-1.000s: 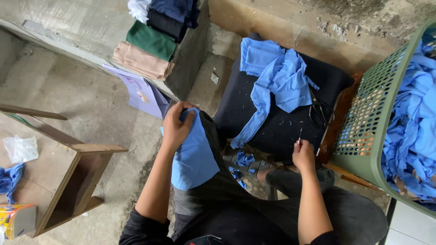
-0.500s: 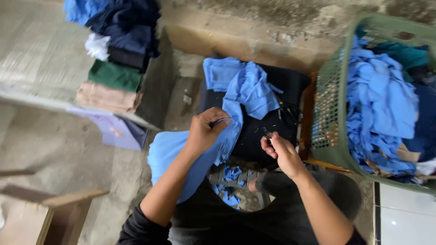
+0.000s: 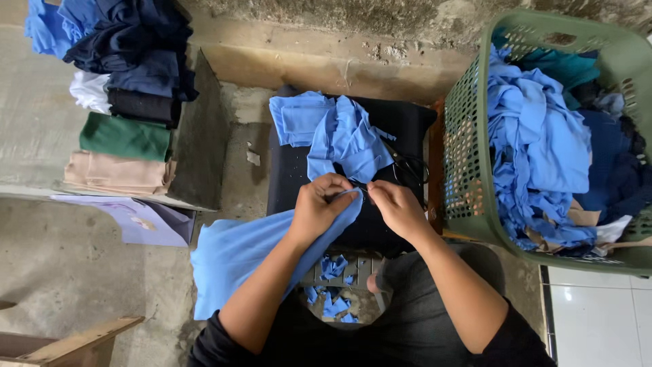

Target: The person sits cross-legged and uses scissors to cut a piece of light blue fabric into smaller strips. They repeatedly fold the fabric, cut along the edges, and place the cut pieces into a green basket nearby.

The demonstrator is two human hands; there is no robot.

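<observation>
My left hand grips the edge of a light blue cloth piece that drapes down over my left knee. My right hand pinches the same edge just to the right of it, a small dark tool or thread between the fingers; I cannot tell which. Both hands meet over a black cushion. A crumpled pile of blue cloth lies on the cushion beyond my hands. Black scissors rest on the cushion to the right.
A green plastic basket full of blue cloth stands at the right. Folded fabrics are stacked at the upper left. Blue scraps lie on the floor between my knees. A wooden piece shows at the lower left.
My left hand swung the blue cloth from my left side to the cushion. My right hand came in to meet it at the cloth's edge. The view shifted left, then right.
</observation>
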